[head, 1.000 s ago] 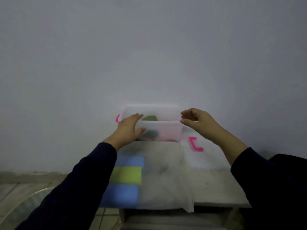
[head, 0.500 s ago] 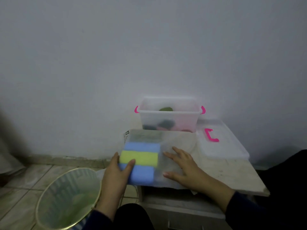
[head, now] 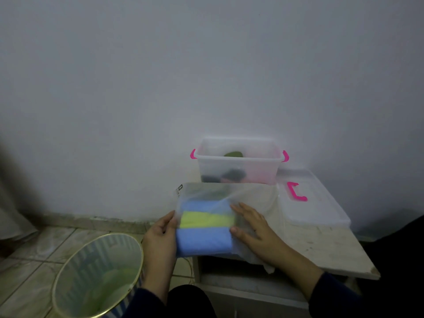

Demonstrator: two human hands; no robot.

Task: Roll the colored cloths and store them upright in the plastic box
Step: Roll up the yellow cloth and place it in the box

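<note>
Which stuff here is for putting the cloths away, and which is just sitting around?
For the job:
- cloth pack, blue and yellow, gripped by the left hand, right hand flat on its wrapper
- plastic box, open, some cloths inside

Just lying about:
- box lid with pink handle
- bin on the floor

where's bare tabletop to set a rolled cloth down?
Bare patch: the front right of the tabletop, between the right hand, the lid behind and the front edge. Crowded: the plastic box at the back by the wall; the bag of cloths under both hands, left hand, front left.
</note>
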